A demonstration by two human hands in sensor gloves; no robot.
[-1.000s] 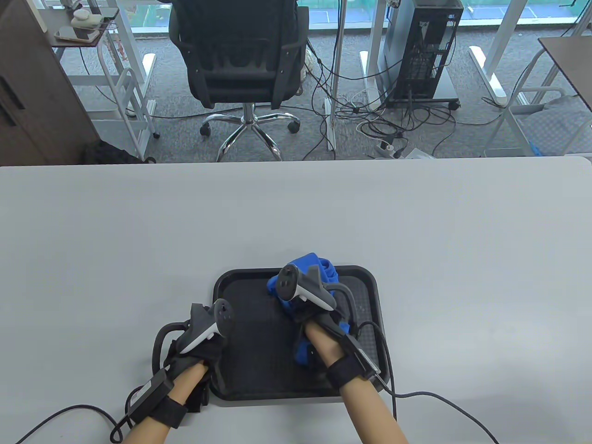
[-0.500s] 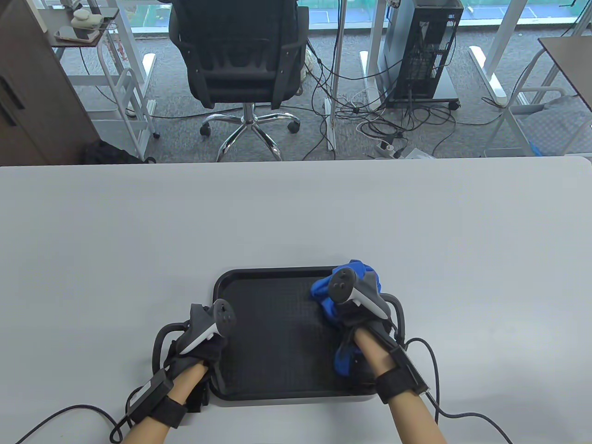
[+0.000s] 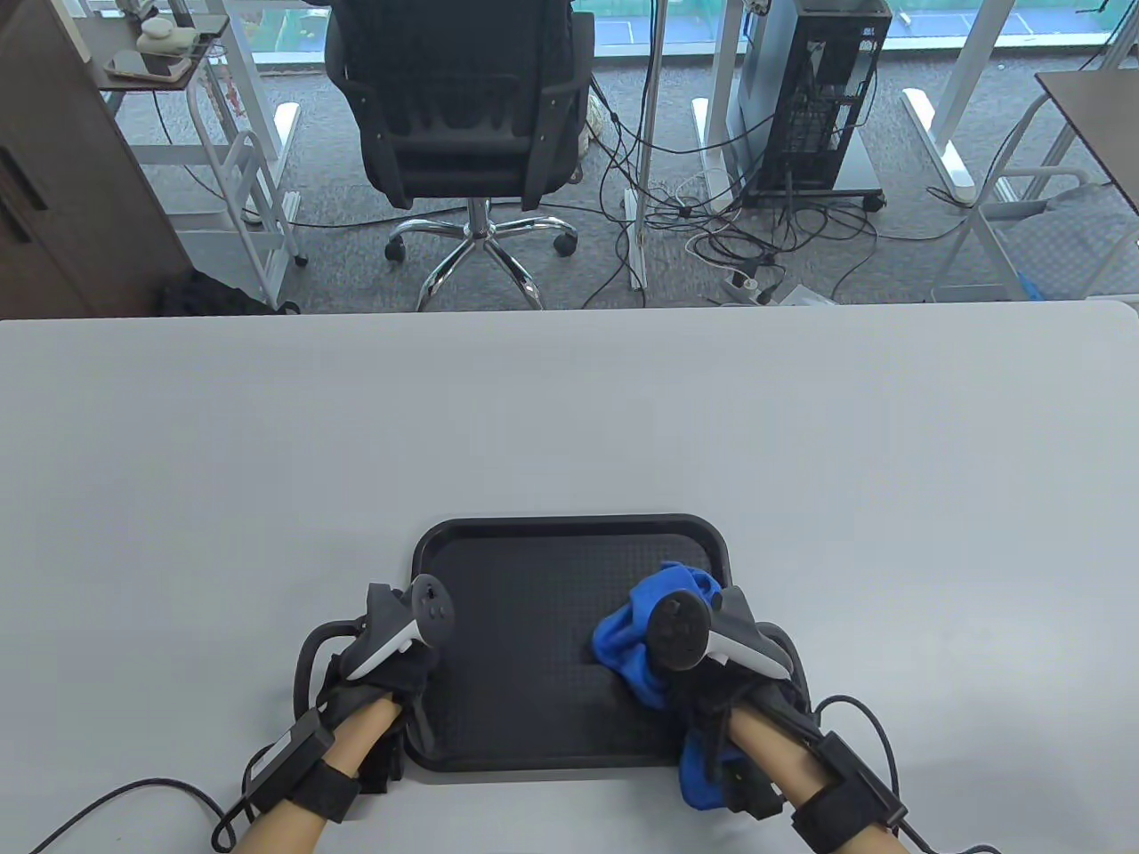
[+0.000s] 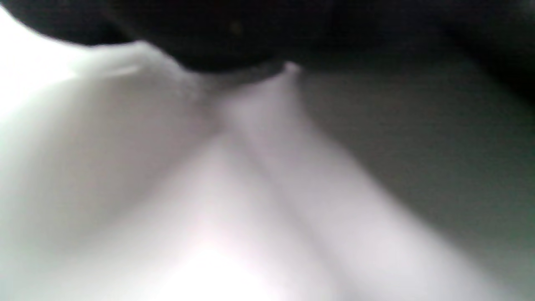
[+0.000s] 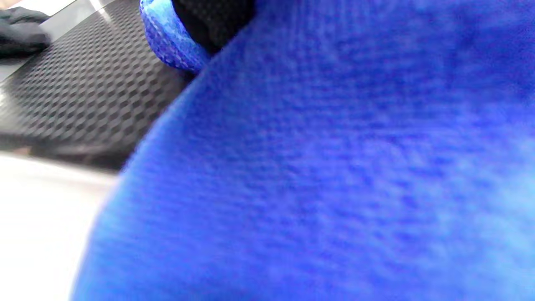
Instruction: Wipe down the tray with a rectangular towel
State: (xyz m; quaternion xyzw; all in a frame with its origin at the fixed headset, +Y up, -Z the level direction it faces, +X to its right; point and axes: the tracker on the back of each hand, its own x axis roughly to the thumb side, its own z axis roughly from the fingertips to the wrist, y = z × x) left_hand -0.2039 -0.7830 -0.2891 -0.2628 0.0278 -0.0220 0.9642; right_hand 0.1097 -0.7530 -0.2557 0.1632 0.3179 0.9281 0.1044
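Note:
A black tray with a textured floor lies on the table near its front edge. My right hand grips a bunched blue towel and presses it on the tray's right side, toward the near right corner. Part of the towel hangs over the tray's near rim under my wrist. In the right wrist view the towel fills most of the frame, next to the tray floor. My left hand holds the tray's left rim; its fingers are hidden under the tracker. The left wrist view is blurred.
The grey table stretches wide beyond the tray and on both sides. Glove cables trail along the front edge. An office chair and a computer tower stand on the floor behind the table.
My right hand has dragged the towel from the tray's far middle to its far right, then back toward the near right corner. My left hand has stayed on the left rim.

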